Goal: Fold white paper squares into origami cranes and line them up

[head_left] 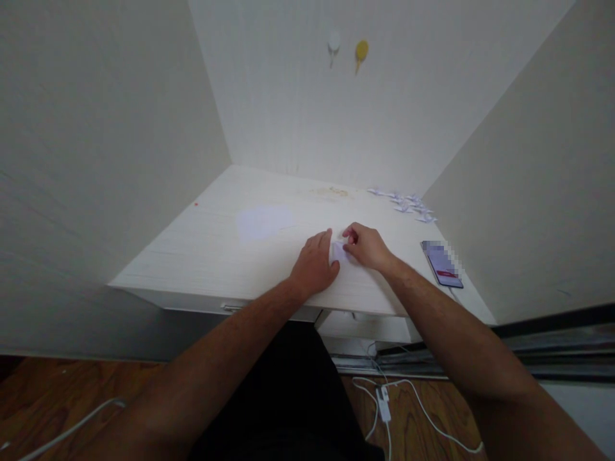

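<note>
A small piece of folded white paper lies on the white desk between my two hands. My left hand rests flat on the desktop at the paper's left side, fingers extended and thumb at its lower edge. From the right, my right hand pinches the paper's upper right part between thumb and finger, the other fingers curled. The exact folds are too small to make out.
Several folded paper cranes sit at the desk's back right. A phone with a cable lies at the right. A pale paper sheet is on the left. Walls enclose the desk; a power strip is on the floor.
</note>
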`<state>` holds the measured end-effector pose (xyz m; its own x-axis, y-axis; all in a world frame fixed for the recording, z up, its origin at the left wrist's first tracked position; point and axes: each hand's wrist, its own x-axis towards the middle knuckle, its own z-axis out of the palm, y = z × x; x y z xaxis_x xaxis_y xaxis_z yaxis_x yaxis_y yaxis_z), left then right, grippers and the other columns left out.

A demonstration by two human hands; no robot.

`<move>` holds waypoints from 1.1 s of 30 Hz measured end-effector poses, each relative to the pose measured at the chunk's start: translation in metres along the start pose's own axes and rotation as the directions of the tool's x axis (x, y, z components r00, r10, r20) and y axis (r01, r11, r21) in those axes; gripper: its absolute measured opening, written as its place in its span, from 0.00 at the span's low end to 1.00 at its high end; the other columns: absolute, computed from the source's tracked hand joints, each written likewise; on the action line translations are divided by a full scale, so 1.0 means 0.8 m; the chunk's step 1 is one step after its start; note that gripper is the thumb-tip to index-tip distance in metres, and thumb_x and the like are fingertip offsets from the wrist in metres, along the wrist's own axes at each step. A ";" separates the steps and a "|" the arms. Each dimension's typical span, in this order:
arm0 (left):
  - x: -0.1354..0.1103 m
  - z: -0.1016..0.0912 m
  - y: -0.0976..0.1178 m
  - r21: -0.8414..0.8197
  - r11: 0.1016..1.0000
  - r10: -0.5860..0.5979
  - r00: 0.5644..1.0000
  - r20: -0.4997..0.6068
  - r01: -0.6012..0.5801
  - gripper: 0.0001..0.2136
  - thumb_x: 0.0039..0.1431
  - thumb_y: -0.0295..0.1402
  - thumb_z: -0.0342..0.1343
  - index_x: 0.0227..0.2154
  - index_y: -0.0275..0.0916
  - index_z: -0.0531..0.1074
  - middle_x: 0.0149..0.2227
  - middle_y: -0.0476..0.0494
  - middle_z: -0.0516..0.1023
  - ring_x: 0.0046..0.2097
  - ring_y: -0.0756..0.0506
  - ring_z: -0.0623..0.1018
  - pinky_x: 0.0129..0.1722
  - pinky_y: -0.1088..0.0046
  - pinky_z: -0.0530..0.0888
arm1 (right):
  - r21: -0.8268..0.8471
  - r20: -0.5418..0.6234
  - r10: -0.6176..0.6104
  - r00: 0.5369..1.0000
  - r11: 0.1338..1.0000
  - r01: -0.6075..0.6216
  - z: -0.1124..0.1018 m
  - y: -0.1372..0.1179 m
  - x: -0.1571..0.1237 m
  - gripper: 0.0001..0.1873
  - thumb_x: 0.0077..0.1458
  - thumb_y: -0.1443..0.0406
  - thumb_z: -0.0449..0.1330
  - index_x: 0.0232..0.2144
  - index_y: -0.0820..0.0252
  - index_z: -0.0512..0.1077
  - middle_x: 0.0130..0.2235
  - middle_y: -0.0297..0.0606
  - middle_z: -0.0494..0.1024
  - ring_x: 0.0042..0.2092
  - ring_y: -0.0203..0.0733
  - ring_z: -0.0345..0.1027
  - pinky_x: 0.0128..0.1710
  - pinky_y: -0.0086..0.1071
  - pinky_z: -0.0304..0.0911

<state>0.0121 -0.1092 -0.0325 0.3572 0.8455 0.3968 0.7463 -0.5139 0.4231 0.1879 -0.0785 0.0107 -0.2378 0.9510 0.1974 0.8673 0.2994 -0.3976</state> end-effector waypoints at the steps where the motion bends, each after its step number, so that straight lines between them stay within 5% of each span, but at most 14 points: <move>1: 0.001 -0.001 -0.001 -0.019 1.000 -0.004 1.000 -0.022 0.004 0.33 0.57 0.34 0.51 0.64 0.32 0.49 0.64 0.31 0.60 0.65 0.38 0.60 0.63 0.55 0.60 | -0.072 -0.029 -0.087 0.996 0.994 0.084 -0.004 -0.002 -0.004 0.08 0.54 0.69 0.59 0.38 0.59 0.71 0.33 0.35 0.76 0.34 0.37 0.68 0.34 0.30 0.59; 5: 0.003 -0.006 -0.003 -0.061 0.997 0.040 0.998 -0.055 -0.044 0.25 0.55 0.27 0.50 0.58 0.35 0.62 0.60 0.37 0.67 0.62 0.41 0.64 0.63 0.57 0.62 | -0.406 0.114 -0.366 0.924 0.831 0.379 -0.010 -0.007 -0.026 0.09 0.62 0.66 0.53 0.37 0.59 0.74 0.40 0.43 0.76 0.41 0.44 0.67 0.34 0.33 0.55; 8: 0.004 -0.006 -0.003 -0.059 0.990 0.129 0.991 0.036 -0.126 0.19 0.53 0.23 0.49 0.47 0.37 0.72 0.51 0.41 0.76 0.55 0.43 0.70 0.58 0.61 0.68 | -0.461 0.252 -0.369 0.895 0.767 0.446 -0.003 -0.003 -0.040 0.11 0.63 0.65 0.51 0.40 0.59 0.73 0.39 0.42 0.75 0.38 0.43 0.66 0.31 0.33 0.53; 11: 0.005 -0.005 0.000 0.012 0.984 0.175 0.975 0.136 -0.178 0.14 0.53 0.23 0.49 0.40 0.37 0.76 0.43 0.41 0.79 0.50 0.42 0.74 0.54 0.61 0.70 | -0.480 0.264 -0.330 0.906 0.770 0.420 0.000 0.006 -0.047 0.12 0.65 0.64 0.50 0.43 0.58 0.72 0.41 0.42 0.75 0.39 0.42 0.66 0.31 0.31 0.53; 16: 0.006 -0.005 0.004 0.054 0.963 0.252 0.951 0.176 -0.265 0.15 0.55 0.23 0.49 0.43 0.36 0.75 0.50 0.40 0.77 0.55 0.41 0.71 0.56 0.61 0.68 | -0.489 0.321 -0.355 0.878 0.732 0.474 -0.013 0.022 -0.047 0.12 0.64 0.66 0.50 0.42 0.60 0.73 0.45 0.43 0.76 0.42 0.43 0.67 0.33 0.31 0.55; 20: 0.012 -0.007 0.001 0.039 0.947 0.300 0.924 0.237 -0.318 0.17 0.55 0.22 0.48 0.46 0.35 0.73 0.50 0.39 0.77 0.54 0.42 0.71 0.57 0.62 0.67 | -0.422 0.334 -0.370 0.867 0.764 0.488 -0.021 0.033 -0.045 0.12 0.63 0.68 0.51 0.40 0.59 0.75 0.46 0.42 0.77 0.43 0.42 0.68 0.35 0.31 0.56; 27: 0.035 -0.014 -0.018 -0.067 0.906 0.418 0.863 0.283 -0.417 0.19 0.54 0.22 0.49 0.47 0.38 0.75 0.47 0.42 0.78 0.51 0.43 0.73 0.56 0.63 0.67 | -0.101 0.196 -0.401 0.895 0.900 0.425 -0.012 0.054 -0.034 0.11 0.61 0.66 0.55 0.36 0.58 0.78 0.40 0.40 0.79 0.41 0.39 0.69 0.42 0.31 0.59; 33: 0.058 -0.007 -0.027 -0.176 0.879 0.476 0.834 0.280 -0.443 0.12 0.61 0.28 0.49 0.38 0.40 0.79 0.40 0.44 0.81 0.45 0.46 0.76 0.52 0.64 0.69 | 0.226 0.249 -0.229 0.941 0.959 0.174 -0.006 0.068 -0.015 0.10 0.56 0.66 0.56 0.34 0.62 0.78 0.27 0.33 0.76 0.30 0.33 0.65 0.33 0.27 0.57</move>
<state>0.0097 -0.0594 -0.0187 0.8102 0.5011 0.3041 0.3993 -0.8516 0.3396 0.2404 -0.0742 -0.0089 -0.5315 0.8453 0.0539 0.6913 0.4697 -0.5491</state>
